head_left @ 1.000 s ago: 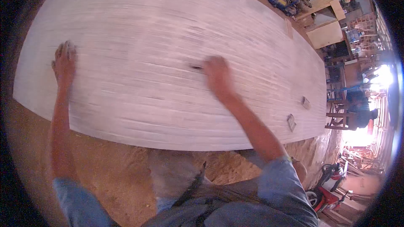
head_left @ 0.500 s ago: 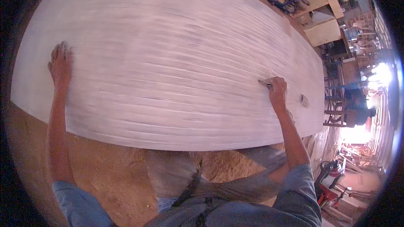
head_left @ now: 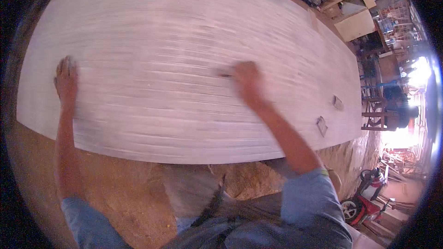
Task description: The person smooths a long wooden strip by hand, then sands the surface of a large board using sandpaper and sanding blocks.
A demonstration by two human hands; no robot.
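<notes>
A large pale board (head_left: pixel 152 97), streaked with whitish and greyish lines, lies flat in front of me. My left hand (head_left: pixel 67 80) rests on its left part, fingers stretched out and pressed on the surface. Over the middle of the board my right hand (head_left: pixel 247 80) is closed and smeared by motion. A thin, flat grey piece (head_left: pixel 225 75) sticks out to the left of its fingers; blur hides exactly what it is. Two small, flat, roughly rectangular pieces lie on the board's right part: one greyish piece (head_left: pixel 338 102) and one paler piece (head_left: pixel 321 126) nearer me.
Bare brown ground (head_left: pixel 124 180) runs along the board's near edge. A red motor scooter (head_left: pixel 369 198) stands at the lower right. Wooden chairs (head_left: pixel 374 113) and a person in dark clothing (head_left: pixel 397 108) are beyond the right end. Boxes and clutter (head_left: pixel 355 23) fill the upper right.
My right hand has swept left across the board with the thin piece. The paler piece, earlier mostly hidden by my right arm, now shows. My left hand stays nearly in place.
</notes>
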